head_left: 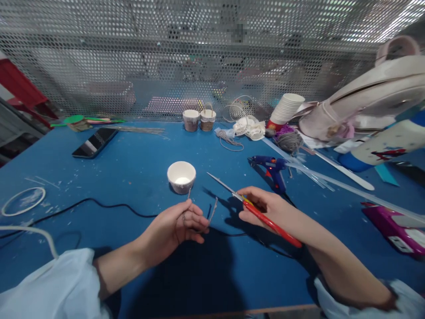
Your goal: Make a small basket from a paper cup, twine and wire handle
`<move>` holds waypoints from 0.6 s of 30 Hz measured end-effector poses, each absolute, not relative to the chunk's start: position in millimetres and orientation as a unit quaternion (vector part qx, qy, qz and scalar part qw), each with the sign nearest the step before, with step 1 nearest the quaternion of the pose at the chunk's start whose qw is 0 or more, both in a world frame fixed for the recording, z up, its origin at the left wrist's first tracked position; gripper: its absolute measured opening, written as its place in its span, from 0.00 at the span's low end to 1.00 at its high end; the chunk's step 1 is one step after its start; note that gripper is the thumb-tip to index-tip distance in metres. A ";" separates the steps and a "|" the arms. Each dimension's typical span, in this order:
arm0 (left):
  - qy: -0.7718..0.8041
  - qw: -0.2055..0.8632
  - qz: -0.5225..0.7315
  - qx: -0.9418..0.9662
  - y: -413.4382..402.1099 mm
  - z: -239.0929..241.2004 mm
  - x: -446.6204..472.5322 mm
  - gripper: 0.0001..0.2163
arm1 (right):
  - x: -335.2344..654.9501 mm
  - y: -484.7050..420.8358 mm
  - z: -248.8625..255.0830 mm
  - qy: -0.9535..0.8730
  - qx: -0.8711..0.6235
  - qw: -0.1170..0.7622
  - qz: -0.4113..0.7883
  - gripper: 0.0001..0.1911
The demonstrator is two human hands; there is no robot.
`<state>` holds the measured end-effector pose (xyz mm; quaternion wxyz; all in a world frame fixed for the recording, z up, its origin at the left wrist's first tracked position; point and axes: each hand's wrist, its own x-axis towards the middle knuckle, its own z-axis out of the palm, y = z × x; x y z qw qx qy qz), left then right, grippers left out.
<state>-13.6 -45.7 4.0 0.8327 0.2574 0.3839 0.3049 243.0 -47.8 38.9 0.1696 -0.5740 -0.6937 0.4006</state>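
Observation:
My left hand (pixel 181 226) is closed in a pinch on a short piece of grey twine (pixel 212 212), whose two ends stick up above the fingers. My right hand (pixel 265 208) grips red-handled scissors (pixel 272 225); their blades (pixel 221 182) point up and left toward a small white paper cup (pixel 181 176). The cup stands upright on the blue table (pixel 133 168) just beyond my left hand. The blade tips are apart from the twine.
A blue glue gun (pixel 270 166) lies right of the scissors, its black cord (pixel 99 204) running across the table. A phone (pixel 94 142) lies at far left. Two small wrapped cups (pixel 199 119), stacked paper cups (pixel 287 108), a grey yarn ball (pixel 288 141) and a perforated metal screen (pixel 199 57) are at the back.

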 end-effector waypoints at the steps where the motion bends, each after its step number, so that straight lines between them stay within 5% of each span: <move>1: 0.384 0.834 0.308 0.250 -44.9 3.9 -13.8 0.16 | 243.9 -46.1 37.6 -0.699 -0.590 0.164 0.368 0.23; 6: 0.401 0.814 0.314 0.279 -42.8 6.1 -12.1 0.12 | 248.0 -37.1 30.9 -0.707 -0.656 0.151 0.218 0.25; 18: 0.366 0.785 0.240 0.438 -53.4 8.7 -13.8 0.21 | 228.6 -56.6 55.2 -0.714 -0.561 0.058 0.415 0.27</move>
